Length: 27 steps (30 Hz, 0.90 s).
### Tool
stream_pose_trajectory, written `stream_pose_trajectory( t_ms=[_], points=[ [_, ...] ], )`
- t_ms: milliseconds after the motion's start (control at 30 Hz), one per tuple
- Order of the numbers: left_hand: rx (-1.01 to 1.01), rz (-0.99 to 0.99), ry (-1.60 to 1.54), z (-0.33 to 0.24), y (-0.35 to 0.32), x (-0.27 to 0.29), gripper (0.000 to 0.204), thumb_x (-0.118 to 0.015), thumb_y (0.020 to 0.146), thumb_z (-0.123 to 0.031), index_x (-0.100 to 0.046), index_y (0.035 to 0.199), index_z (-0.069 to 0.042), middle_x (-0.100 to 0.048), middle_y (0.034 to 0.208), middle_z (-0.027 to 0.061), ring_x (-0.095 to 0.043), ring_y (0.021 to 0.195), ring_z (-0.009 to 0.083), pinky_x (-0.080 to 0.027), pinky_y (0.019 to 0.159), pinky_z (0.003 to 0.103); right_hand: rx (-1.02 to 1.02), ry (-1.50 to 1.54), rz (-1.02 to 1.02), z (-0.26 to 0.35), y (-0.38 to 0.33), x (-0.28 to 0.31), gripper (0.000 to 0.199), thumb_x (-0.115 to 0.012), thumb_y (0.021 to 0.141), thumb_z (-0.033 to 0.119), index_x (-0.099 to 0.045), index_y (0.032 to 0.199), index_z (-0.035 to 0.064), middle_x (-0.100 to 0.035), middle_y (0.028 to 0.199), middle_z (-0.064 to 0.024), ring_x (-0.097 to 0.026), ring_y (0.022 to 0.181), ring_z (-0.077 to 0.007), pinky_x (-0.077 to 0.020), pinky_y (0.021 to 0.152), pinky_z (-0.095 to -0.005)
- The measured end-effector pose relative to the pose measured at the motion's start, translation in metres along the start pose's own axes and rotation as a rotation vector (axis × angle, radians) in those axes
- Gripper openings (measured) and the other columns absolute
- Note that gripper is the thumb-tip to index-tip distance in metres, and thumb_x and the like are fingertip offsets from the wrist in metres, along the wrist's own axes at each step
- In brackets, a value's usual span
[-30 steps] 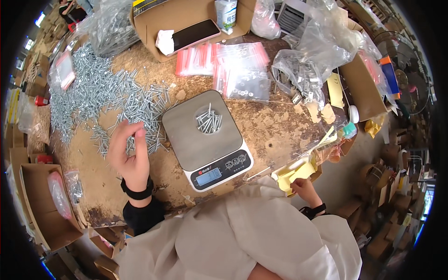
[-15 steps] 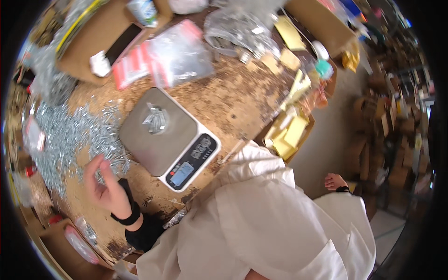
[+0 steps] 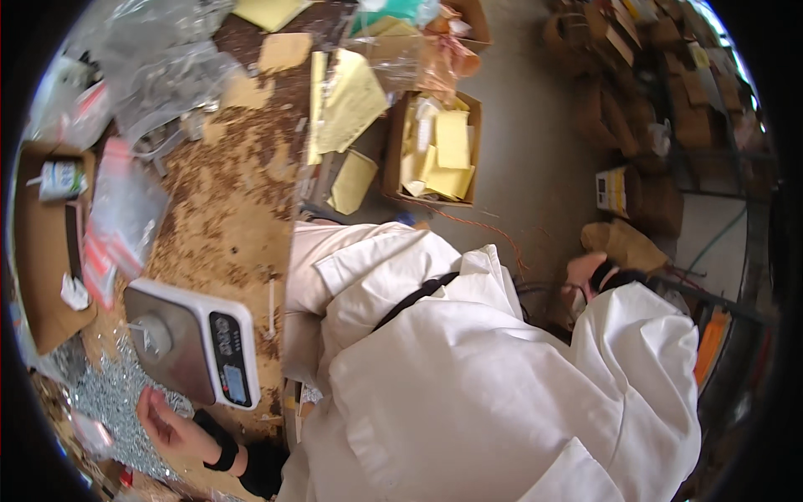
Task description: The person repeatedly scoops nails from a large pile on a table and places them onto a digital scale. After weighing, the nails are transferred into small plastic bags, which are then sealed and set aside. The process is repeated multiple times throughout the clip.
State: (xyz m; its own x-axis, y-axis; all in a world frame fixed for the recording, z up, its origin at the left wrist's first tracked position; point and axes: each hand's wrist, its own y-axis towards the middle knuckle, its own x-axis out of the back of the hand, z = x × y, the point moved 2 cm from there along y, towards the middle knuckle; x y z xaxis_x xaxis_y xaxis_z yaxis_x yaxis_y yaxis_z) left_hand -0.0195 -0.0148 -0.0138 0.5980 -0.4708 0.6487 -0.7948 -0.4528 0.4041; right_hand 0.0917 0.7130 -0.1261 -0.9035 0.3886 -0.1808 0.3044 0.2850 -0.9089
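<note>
My left hand (image 3: 174,429) hovers beside the spread of small silver screws (image 3: 113,393). Its fingers are slightly bent and apart, with nothing visible in them. Just beyond it is a white kitchen scale (image 3: 226,301) with a metal plate and a lit display. On that plate sits a small clear round container (image 3: 152,336) with metal pieces, its contents hard to make out. My right hand (image 3: 583,274) is far off to the right, beyond my lap, close to a brown paper bag (image 3: 623,243). Its fingers are blurred and partly hidden, so any hold cannot be made out.
Clear zip bags with red edges (image 3: 125,217) lie beside an open cardboard box (image 3: 42,276) at the left. A carton of yellow paper pieces (image 3: 452,142) stands past the table edge. Cardboard boxes (image 3: 619,125) and a metal shelf frame (image 3: 728,301) are at the right.
My view has swung to the right, so the table and scale sit further left. My right hand has come nearer the paper bag, its fingers no longer plainly spread. My left hand stays by the screws.
</note>
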Motion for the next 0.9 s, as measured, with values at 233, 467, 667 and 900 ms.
stream_pose_trajectory(
  t_ms=[233,467,667,900],
  points=[
    [0.047,-0.08,0.001,-0.004,0.001,0.0,0.022,-0.061,0.1,-0.011,-0.066,0.114,0.006,-0.068,0.113,0.0149,-0.065,0.102,0.0216,-0.052,0.092,0.032,0.32,-0.176,-1.009,0.056,-0.204,0.131,0.035,-0.066,0.091,0.034,-0.072,0.092,-0.001,-0.069,0.066,-0.0106,-0.067,0.053,-0.0236,-0.0543,0.059,-0.035],
    [-0.004,-0.131,-0.061,-0.002,-0.009,0.003,0.011,-0.062,0.096,-0.001,-0.068,0.103,0.005,-0.068,0.101,0.0103,-0.062,0.089,0.0195,-0.05,0.083,0.031,1.632,-0.219,-1.324,0.191,-0.37,0.143,0.025,-0.064,0.092,0.012,-0.067,0.113,-0.002,-0.066,0.078,-0.0053,-0.064,0.071,-0.0138,-0.0495,0.067,-0.0297],
    [-0.162,-0.071,-0.093,-0.039,0.01,0.001,0.009,-0.065,0.087,0.003,-0.069,0.096,0.002,-0.068,0.086,0.0107,-0.063,0.078,0.0225,-0.049,0.075,0.032,1.838,-0.312,-1.461,0.342,-0.384,0.167,0.014,-0.066,0.089,0.01,-0.07,0.101,0.0038,-0.067,0.076,-0.0089,-0.065,0.064,-0.0195,-0.0518,0.062,-0.0311],
    [-0.119,-0.193,-0.056,-0.032,0.003,0.023,0.01,-0.066,0.084,0.005,-0.069,0.093,0.001,-0.065,0.08,0.0101,-0.061,0.071,0.0211,-0.047,0.068,0.03,1.543,-0.542,-1.747,0.424,-0.351,0.171,0.038,-0.067,0.08,0.005,-0.065,0.117,0.0095,-0.064,0.105,-0.0113,-0.065,0.089,-0.0328,-0.0533,0.074,-0.0425]
  ],
)
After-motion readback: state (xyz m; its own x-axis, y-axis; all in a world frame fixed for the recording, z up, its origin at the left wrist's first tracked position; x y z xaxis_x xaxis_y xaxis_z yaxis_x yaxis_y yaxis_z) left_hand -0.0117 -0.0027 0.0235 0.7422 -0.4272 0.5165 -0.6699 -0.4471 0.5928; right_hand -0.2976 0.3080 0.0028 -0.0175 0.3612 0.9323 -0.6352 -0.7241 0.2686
